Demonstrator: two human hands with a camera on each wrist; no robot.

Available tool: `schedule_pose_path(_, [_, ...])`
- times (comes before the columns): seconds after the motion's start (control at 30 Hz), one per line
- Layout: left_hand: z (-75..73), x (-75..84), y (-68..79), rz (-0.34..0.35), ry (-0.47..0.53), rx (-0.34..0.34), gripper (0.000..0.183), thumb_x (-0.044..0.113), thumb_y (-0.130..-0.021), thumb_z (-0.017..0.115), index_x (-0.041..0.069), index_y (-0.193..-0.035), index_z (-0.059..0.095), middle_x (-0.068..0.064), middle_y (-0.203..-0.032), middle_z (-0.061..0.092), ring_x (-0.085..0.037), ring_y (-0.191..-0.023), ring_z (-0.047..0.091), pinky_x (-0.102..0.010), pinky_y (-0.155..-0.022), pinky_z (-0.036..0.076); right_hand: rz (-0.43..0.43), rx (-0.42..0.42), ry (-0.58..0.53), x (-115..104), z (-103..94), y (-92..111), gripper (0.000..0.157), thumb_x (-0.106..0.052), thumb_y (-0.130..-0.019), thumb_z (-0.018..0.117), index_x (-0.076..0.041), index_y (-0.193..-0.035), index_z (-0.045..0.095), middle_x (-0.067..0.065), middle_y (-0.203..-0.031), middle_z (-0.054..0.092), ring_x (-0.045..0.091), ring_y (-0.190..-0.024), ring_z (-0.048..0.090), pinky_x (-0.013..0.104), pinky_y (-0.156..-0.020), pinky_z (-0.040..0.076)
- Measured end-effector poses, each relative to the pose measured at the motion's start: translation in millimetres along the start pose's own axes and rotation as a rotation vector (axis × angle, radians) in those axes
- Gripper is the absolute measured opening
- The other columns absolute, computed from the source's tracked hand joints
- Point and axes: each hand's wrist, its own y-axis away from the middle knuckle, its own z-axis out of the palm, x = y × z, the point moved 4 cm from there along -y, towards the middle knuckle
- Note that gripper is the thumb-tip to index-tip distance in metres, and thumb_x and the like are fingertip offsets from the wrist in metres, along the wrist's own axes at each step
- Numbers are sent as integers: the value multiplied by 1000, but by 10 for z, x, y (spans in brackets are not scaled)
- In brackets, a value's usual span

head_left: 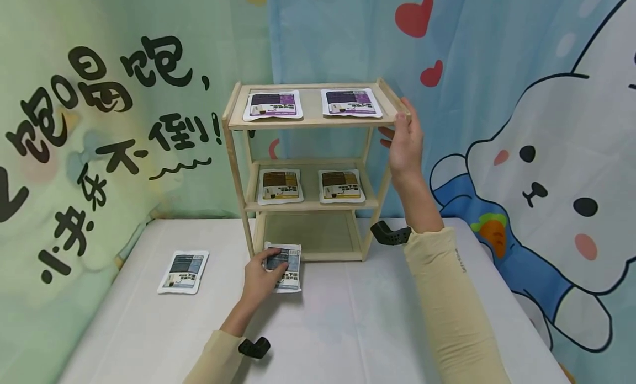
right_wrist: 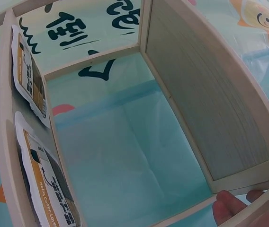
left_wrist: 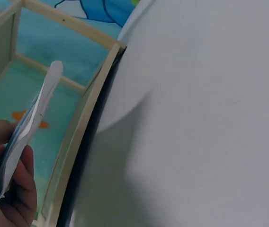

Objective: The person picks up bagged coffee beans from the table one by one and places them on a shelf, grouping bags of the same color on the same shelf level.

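Observation:
My left hand [head_left: 262, 279] pinches a white packet with a dark grey-blue label [head_left: 290, 267], thumb in front and fingers behind. It is held in front of the bottom shelf of a three-tier wooden rack [head_left: 308, 257]; in the left wrist view the packet [left_wrist: 35, 118] appears edge-on. My right hand [head_left: 408, 144] grips the rack's top right corner, and its fingertips [right_wrist: 229, 205] show under the top board. Two purple-labelled packets [head_left: 272, 105] [head_left: 351, 102] lie on the top shelf. On the middle shelf are two brown-and-yellow-labelled packets [head_left: 280, 186] [head_left: 341, 186].
Another grey-blue packet [head_left: 183, 272] lies flat on the white tablecloth [head_left: 358, 318], left of the rack. Behind the table hangs a printed curtain [head_left: 328, 36] with lettering and a cartoon rabbit. Black cameras [head_left: 254, 347] [head_left: 391, 233] are worn on both wrists.

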Motion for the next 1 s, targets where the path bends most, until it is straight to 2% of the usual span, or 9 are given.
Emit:
schedule_pose_path(0.27, [107, 41, -177, 35, 5, -18, 33, 5, -79, 78, -3, -110, 70, -24, -111, 64, -40, -109, 58, -50, -93, 43, 3, -3, 9, 11, -4, 32, 50, -31, -107, 28, -17, -155, 25, 14, -137, 47, 30, -116, 52, 35, -88, 40])
schedule_pose_path(0.43, [139, 19, -375, 42, 1, -18, 34, 7, -80, 76, -5, -111, 69, -24, -114, 64, -39, -113, 56, -48, -96, 42, 2, 0, 4, 7, -4, 21, 51, -31, -106, 28, -17, -155, 26, 13, -138, 46, 30, -115, 52, 36, -89, 40])
schedule_pose_path(0.6, [177, -53, -548, -24, -25, -36, 36, 12, -82, 74, -2, -115, 69, -22, -120, 62, -38, -117, 54, -48, -98, 40, 2, -6, -4, -8, -11, 18, 51, -31, -106, 28, -17, -154, 26, 15, -136, 46, 31, -116, 51, 36, -89, 41])
schedule_pose_path(0.8, [262, -143, -678, -119, 2, -70, 39, 16, -87, 73, 2, -122, 66, -23, -133, 54, -38, -127, 46, -49, -103, 36, 8, -4, -2, -14, -7, 25, 49, -30, -106, 29, -17, -154, 27, 16, -135, 48, 29, -113, 52, 35, -89, 40])
schedule_pose_path(1.0, [289, -168, -795, -166, 29, -69, 39, 17, -88, 72, 4, -124, 64, -23, -134, 52, -37, -125, 46, -50, -102, 36, 8, 6, 1, -8, -5, 26, 48, -29, -107, 29, -18, -154, 29, 16, -133, 49, 28, -112, 53, 35, -88, 41])
